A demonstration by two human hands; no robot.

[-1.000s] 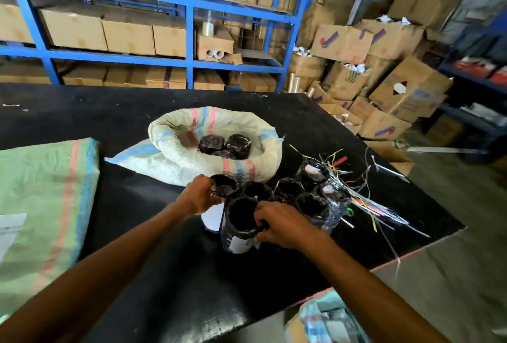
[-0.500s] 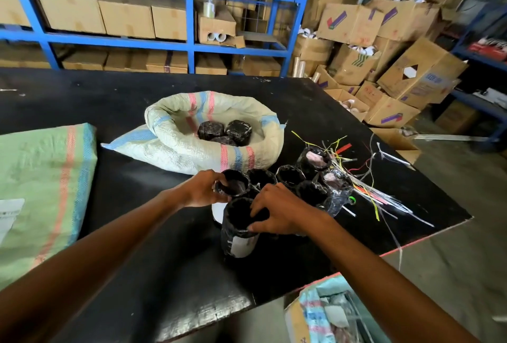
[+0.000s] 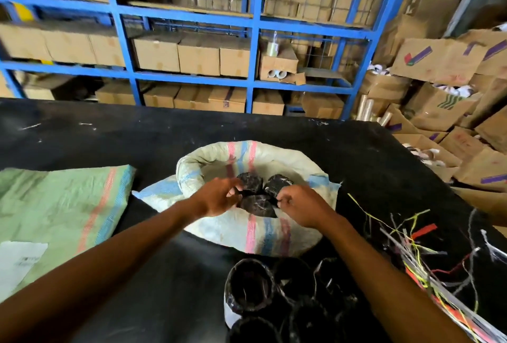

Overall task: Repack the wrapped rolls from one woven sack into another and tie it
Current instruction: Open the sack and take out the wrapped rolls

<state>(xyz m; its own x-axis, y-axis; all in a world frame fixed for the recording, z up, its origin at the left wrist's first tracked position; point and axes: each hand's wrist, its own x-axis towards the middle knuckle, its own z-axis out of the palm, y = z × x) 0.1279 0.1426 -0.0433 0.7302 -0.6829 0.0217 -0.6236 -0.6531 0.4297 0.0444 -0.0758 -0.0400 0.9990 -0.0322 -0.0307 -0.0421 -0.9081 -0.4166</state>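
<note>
Hovering over the open sack (image 3: 255, 235), both hands' fingers (image 3: 231, 187) loosely curled, holding nothing, beside three wrapped rolls (image 3: 256, 205).

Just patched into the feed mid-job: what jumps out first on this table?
Both hands, left hand and right hand, reach into the rolled-down woven sack at the table's centre, over three black wrapped rolls inside it. More upright wrapped rolls cluster at the near edge, with a tangle of coloured strings to their right. A flat green sack lies left.
</note>
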